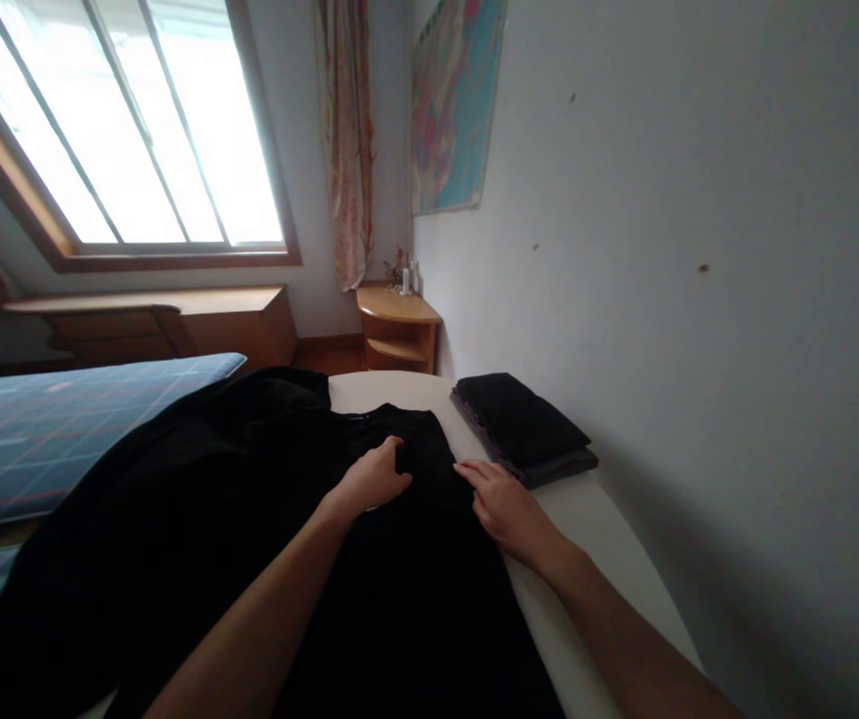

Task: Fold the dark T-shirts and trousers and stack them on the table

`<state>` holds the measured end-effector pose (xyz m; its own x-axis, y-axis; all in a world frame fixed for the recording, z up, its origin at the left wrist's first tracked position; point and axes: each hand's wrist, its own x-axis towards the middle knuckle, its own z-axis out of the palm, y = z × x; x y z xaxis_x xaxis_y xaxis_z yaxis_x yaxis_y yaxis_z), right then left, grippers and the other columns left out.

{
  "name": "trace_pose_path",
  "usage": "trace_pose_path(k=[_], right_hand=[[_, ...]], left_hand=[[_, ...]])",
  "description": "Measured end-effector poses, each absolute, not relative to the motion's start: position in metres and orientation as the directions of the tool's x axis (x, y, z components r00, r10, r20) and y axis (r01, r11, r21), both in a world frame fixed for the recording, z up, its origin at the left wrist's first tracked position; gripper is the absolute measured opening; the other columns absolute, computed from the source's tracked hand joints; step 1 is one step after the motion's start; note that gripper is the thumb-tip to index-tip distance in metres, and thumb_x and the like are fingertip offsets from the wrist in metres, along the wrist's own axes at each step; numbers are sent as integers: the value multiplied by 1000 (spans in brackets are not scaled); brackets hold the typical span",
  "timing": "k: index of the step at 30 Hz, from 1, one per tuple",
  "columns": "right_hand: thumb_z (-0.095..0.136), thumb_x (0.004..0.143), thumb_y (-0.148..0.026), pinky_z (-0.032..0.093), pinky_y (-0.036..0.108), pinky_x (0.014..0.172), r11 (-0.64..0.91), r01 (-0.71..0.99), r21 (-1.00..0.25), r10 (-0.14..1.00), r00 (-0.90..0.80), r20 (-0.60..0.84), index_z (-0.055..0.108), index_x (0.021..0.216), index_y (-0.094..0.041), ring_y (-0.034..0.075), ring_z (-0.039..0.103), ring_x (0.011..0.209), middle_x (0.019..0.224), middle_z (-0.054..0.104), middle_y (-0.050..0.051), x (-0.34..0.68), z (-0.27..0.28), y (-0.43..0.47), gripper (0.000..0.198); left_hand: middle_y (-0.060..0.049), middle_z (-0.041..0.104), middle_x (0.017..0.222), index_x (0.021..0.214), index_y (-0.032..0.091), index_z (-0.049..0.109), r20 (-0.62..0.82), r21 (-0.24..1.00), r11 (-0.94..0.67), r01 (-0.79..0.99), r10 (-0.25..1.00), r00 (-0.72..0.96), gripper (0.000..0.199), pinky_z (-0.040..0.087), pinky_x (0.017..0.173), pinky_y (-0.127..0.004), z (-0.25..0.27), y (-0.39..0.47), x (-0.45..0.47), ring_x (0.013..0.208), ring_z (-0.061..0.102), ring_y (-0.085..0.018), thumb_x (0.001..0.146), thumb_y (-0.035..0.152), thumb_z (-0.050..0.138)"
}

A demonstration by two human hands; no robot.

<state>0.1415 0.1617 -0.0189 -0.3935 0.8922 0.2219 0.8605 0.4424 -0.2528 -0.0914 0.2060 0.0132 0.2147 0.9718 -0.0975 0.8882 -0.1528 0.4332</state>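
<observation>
A black long-sleeved top [415, 599] lies spread over a white table [392, 384], its neckline towards the far edge and much of it draping to the left. My left hand [371, 477] rests on the upper part of the top, below the neckline, thumb and forefinger apart with nothing visible between them. At the right edge of the top is my right hand [510, 511], fingers stretched out and tips touching the cloth. Just beyond that hand sits a folded stack of dark clothes [523, 424], black above and grey below.
A blue checked mattress [85, 429] is on the left. The wall [699, 379] runs close along the table's right side. A wooden corner shelf [400, 305] and a wooden desk [235, 305] stand at the back, near the window [175, 130] and a patterned curtain [351, 150].
</observation>
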Motion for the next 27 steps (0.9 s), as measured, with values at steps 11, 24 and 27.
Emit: trace_pose_path(k=[11,24,27], right_hand=[[41,102,-40,25,50,120,507,808,-300,861,-494,123,56,141,-16,30,30,147,152,47,8,130,-11,155,49],[52,96,-26,48,31,91,443,785,-432,896,-402,188,70,110,-21,21,66,103,108,73,8,133,5,154,23],[55,93,-23,47,29,85,366,846,-389,931,-324,171,69,103,-20,20,67,97,102,73,6,137,6,154,17]], left_hand=[[-22,67,123,143,12,45,-131,337,-127,933,975,179,71,49,92,-45,15,201,-90,113,64,-38,81,37,67],[-9,23,164,154,22,33,60,193,-555,809,830,555,58,19,120,-54,-30,199,-73,152,16,-31,100,43,36],[-9,23,164,154,22,34,88,211,-542,814,840,536,60,16,120,-55,-34,199,-73,152,16,-32,99,44,40]])
